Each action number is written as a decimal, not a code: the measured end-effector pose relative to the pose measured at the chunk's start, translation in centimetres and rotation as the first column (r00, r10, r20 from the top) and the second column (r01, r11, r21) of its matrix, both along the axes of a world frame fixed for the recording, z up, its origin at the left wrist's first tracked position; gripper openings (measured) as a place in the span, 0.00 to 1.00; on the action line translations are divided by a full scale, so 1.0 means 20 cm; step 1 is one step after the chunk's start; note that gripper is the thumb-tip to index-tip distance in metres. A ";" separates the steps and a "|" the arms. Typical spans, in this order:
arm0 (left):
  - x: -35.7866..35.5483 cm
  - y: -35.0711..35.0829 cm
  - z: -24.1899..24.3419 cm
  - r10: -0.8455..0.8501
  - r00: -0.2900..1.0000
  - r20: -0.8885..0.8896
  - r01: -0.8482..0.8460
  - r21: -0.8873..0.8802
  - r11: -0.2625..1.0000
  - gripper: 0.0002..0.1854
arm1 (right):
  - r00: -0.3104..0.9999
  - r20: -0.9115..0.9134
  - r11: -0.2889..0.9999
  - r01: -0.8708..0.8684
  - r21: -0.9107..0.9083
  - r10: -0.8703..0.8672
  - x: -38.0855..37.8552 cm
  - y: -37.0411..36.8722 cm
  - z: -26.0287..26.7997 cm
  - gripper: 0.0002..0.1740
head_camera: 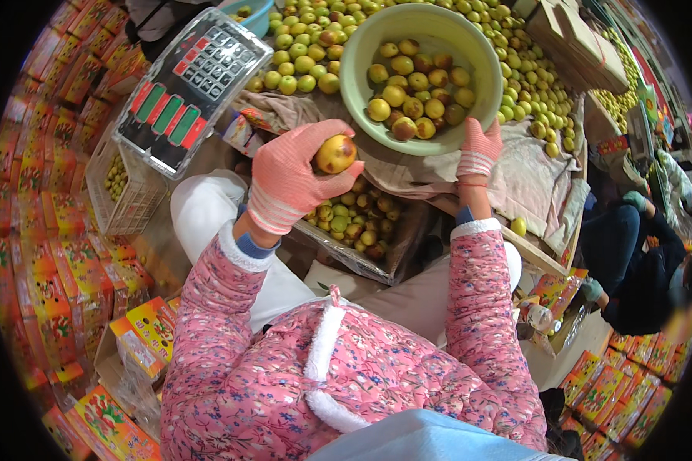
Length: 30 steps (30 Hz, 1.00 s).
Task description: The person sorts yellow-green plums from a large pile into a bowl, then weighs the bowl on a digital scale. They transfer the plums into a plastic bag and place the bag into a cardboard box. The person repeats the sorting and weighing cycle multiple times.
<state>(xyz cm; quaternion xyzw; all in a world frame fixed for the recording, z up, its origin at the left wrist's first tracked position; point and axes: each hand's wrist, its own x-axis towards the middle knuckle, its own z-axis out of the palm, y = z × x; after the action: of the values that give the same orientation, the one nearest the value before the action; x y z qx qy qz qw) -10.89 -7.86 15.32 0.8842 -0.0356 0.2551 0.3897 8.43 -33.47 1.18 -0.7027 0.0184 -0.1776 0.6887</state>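
Observation:
My left hand (pixel 300 173), in a pink knit glove, holds a yellow jujube fruit with brown patches (pixel 335 154) between thumb and fingers. A pale green plastic basin (pixel 360 60) stands ahead, with more such fruits (pixel 412 104) lying in its bottom. My right hand (pixel 481 148), gloved alike, has its fingers at the basin's near right rim; the fingertips are partly hidden, so its grip is unclear. Below my hands, between my knees, a plastic-lined box (pixel 352 259) holds green and brown fruits (pixel 360 219). Many yellow-green fruits (pixel 305 52) are heaped around the basin's far side.
A plastic-wrapped scale with keypad (pixel 193 86) stands at left, above a white crate (pixel 132 207). Stacked printed cartons (pixel 52 282) line the left side. Cloth (pixel 519 173) covers the wooden-edged table. Cardboard (pixel 576 46) lies at upper right. Another person (pixel 640 259) sits at far right.

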 end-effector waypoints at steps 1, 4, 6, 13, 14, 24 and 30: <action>-0.01 0.00 -0.01 0.003 0.999 -0.047 -0.004 -0.014 1.000 0.19 | 1.000 0.005 1.000 -0.001 0.018 0.001 0.00 0.01 0.01 0.21; -0.04 0.02 -0.12 -0.039 0.987 -0.155 0.017 -0.143 0.990 0.17 | 0.999 0.036 0.997 -0.020 0.081 0.017 0.00 0.03 0.02 0.22; -0.06 0.01 -0.15 -0.052 0.974 -0.220 0.015 -0.165 0.986 0.16 | 0.999 0.040 0.993 -0.038 0.111 0.033 0.00 0.02 0.00 0.22; -0.12 0.02 -0.21 -0.090 0.942 -0.323 -0.031 -0.351 0.936 0.14 | 1.000 -0.017 1.000 -0.019 0.002 0.019 0.01 0.00 0.02 0.22; -0.14 0.04 -0.18 -0.101 0.964 -0.248 0.012 -0.338 0.941 0.14 | 1.000 -0.006 0.999 -0.025 0.034 0.025 0.01 0.01 0.00 0.22; -0.67 1.19 -0.09 0.616 0.591 0.522 -0.028 -0.749 0.662 0.05 | 1.000 -0.015 1.000 0.004 0.011 -0.004 0.05 -0.05 -0.08 0.23; -1.42 1.60 -1.43 0.564 0.638 -0.524 -0.546 -0.824 -0.147 0.13 | 0.999 -0.035 0.978 -0.012 -0.210 0.005 0.15 -0.14 -0.21 0.28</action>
<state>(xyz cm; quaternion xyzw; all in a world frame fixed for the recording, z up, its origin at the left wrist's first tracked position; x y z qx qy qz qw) -39.25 24.18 -13.19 0.3463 0.5099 0.3609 0.6999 11.47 -36.30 -2.98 -0.7745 0.0084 -0.1633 0.6110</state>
